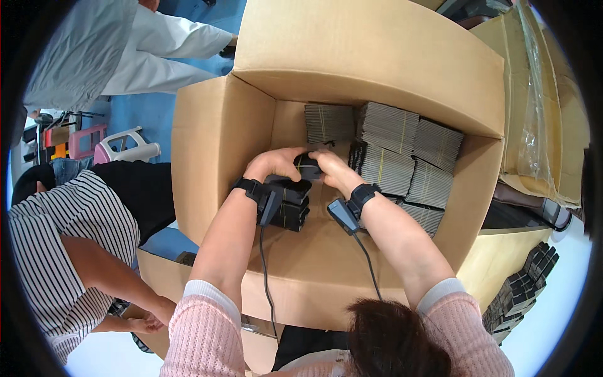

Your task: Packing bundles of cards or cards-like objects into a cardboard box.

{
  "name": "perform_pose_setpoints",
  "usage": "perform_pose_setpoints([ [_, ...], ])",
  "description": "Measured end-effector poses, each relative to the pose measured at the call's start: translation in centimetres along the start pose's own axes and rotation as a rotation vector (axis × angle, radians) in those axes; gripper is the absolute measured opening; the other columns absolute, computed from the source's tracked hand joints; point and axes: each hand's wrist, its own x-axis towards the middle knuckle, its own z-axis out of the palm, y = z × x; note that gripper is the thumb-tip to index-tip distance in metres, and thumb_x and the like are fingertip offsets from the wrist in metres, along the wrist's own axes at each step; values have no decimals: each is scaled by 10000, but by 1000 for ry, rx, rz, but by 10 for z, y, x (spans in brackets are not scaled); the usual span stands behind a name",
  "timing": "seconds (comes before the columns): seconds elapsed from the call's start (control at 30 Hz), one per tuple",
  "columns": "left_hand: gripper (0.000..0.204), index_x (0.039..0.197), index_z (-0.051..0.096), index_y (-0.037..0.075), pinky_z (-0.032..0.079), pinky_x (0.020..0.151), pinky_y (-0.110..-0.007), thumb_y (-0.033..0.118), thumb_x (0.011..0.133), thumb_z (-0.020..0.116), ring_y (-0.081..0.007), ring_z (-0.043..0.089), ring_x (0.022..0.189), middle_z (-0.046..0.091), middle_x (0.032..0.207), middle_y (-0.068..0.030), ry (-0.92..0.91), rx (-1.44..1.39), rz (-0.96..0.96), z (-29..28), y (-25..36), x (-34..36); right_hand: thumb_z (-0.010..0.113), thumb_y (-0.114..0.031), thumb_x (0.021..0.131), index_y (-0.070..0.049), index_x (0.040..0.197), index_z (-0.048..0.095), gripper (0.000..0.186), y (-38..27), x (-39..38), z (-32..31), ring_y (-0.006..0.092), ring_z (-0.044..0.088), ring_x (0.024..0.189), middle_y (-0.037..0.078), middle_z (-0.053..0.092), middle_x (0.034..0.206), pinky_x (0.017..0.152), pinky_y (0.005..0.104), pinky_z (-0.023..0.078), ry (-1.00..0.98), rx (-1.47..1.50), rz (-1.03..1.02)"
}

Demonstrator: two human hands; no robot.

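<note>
Brown corrugated cardboard forms the large open box point(249, 129) into which both bare hands reach. The left hand point(274, 164) is closed around the left side of a small black rectangular bundle point(308, 167), and the right hand point(334, 167) grips its right side, so the bundle sits between them, inside the box and left of its middle. Just below the left hand, short stacks of similar black bundles point(287, 215) stand on the box floor. Tightly packed grey bundles of thin flat pieces point(389, 125), some with a narrow yellowish band, fill much of the right side; a separate grey banded bundle point(328, 124) lies near the far wall, beyond the hands. Each wrist wears a black strap with a cabled dark module point(343, 216). To the left, a person in a black-and-white striped top point(94, 213) stands beside the box, near a white plastic stool point(129, 149).
</note>
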Motion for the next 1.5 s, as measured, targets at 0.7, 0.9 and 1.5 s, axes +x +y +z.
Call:
perform_pose_setpoints([
  [0.7, 529, 1281, 560, 139, 242, 1074, -541, 468, 948, 313, -388, 376, 1291, 423, 1407, -178, 229, 337, -301, 51, -21, 5, 599, -93, 761, -6, 1163, 535, 416, -44, 7, -6, 323, 468, 1114, 172, 481, 1234, 895, 420, 443, 722, -1724, -1071],
  [0.9, 513, 1236, 546, 13, 247, 1080, -507, 415, 935, 440, -440, 320, 1302, 400, 1399, -226, 677, 157, -130, 65, -35, 1, 532, -85, 809, -30, 1358, 383, 571, -60, 45, -12, 289, 429, 1159, 140, 447, 1263, 925, 420, 412, 724, -1890, -996],
  [1.5, 616, 1260, 521, 125, 486, 854, -430, 565, 836, 602, -243, 564, 1047, 594, 1145, -95, 340, -1718, 159, 34, 15, -37, 618, 134, 562, -129, 1324, 410, 832, -72, -83, 22, 343, 408, 1267, 143, 375, 1360, 1068, 429, 387, -241, -1330, -1456],
])
